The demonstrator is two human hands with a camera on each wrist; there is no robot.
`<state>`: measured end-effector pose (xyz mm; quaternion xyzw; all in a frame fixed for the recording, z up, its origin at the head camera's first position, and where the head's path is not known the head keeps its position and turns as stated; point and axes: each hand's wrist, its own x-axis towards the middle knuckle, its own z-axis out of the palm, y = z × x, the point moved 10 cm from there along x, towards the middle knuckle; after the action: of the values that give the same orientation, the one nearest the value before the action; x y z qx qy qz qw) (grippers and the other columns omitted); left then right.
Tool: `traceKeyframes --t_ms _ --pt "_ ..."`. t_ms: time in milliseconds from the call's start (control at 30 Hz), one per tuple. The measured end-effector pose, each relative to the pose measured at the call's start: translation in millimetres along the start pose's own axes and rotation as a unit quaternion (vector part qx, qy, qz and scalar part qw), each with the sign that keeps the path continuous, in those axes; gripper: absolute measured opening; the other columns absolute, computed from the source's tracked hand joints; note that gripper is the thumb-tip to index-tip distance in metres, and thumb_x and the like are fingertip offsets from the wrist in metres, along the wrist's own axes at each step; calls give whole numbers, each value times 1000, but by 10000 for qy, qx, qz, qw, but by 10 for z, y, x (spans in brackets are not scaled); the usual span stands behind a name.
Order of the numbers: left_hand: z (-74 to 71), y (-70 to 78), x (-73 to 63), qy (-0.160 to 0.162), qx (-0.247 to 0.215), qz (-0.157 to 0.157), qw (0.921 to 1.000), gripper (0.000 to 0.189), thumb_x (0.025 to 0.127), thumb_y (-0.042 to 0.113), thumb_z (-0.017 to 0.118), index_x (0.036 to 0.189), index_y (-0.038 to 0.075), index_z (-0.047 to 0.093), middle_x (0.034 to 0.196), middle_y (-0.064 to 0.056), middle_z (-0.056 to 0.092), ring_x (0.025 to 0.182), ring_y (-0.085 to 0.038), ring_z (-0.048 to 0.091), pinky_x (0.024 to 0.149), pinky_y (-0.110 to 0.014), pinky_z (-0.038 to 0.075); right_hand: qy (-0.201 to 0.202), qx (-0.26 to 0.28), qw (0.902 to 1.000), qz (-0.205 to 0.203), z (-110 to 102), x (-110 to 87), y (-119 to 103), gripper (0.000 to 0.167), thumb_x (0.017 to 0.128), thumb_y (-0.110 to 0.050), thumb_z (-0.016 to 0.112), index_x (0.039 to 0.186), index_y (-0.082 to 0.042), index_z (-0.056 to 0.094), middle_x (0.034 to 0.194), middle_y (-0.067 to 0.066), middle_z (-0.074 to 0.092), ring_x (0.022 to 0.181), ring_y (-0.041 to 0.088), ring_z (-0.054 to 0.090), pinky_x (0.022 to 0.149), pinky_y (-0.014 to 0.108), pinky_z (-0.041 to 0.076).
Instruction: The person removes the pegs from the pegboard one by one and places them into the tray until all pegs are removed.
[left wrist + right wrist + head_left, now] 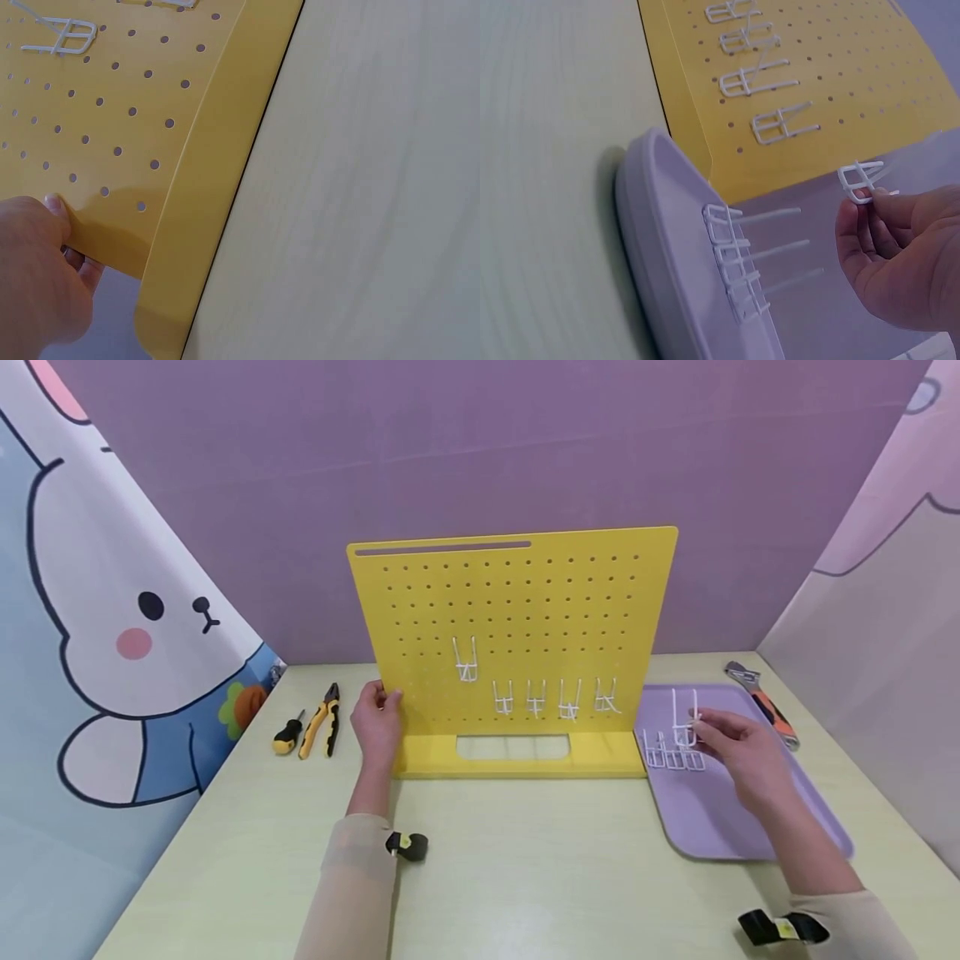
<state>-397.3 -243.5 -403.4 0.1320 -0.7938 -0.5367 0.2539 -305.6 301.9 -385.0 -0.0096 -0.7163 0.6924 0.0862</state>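
A yellow pegboard [442, 710] stands upright on its base in the middle of the table. My left hand [377, 727] grips its lower left edge, thumb on the front face and fingers behind, as the left wrist view also shows. Over the purple tray [738, 827], my right hand [742, 756] pinches a white wire hook [861, 175] between thumb and fingers, prongs up in the head view. Several similar hooks [675, 762] lie in the tray below it. On the board, one hook [468, 673] hangs above a lower row of several hooks [569, 708].
Left of the board lie a small screwdriver [287, 737] and yellow-black pliers [318, 727]. An adjustable wrench [772, 714] with an orange handle lies beyond the tray's right edge. A purple wall covering [495, 452] closes off the back.
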Motion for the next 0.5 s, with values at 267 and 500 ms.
traceKeyframes --t_ms 267,500 --pt "-8 7 -2 -8 -55 23 10000 22 99 14 67 117 2 63 106 -15 65 98 -27 60 84 -39 51 319 203 9992 126 -248 45 53 25 95 -2 69 93 -25 79 86 -12 74 73 4 70 69 18 56" --pt "-5 19 -15 -25 -87 107 9999 21 100 13 66 117 2 63 104 -14 65 96 -27 59 81 -38 50 367 470 9980 212 -413 69 166 27 95 0 68 90 -24 79 87 -13 73 72 6 71 68 19 56"
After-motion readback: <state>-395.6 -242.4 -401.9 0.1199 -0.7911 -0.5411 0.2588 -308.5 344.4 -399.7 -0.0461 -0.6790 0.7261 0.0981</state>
